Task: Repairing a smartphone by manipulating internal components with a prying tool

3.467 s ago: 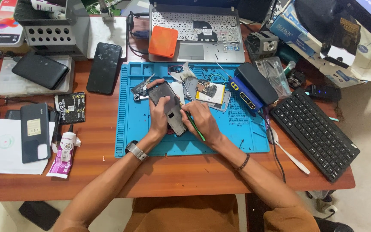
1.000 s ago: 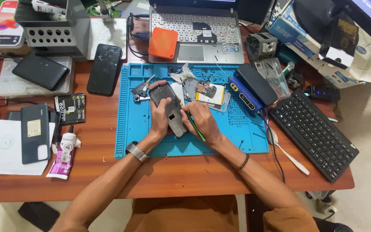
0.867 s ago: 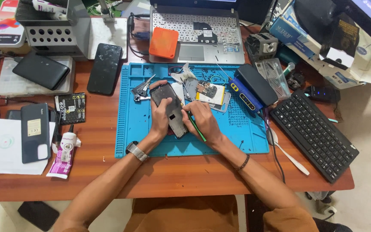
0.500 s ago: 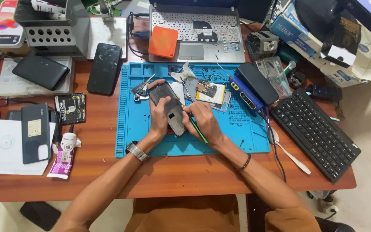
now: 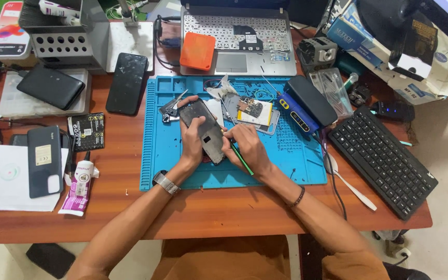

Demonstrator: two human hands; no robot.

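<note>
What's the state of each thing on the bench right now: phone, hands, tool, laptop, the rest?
opened phone: back off, lying on the blue mat, steadied.
left hand: gripping the opened phone's left edge.
right hand: holding the green tool, at the phone's right edge.
green tool: held, tilted.
circuit board: loose on the mat.
laptop: lid open.
black phone: screen dark, flat.
glue tube: lying flat.
</note>
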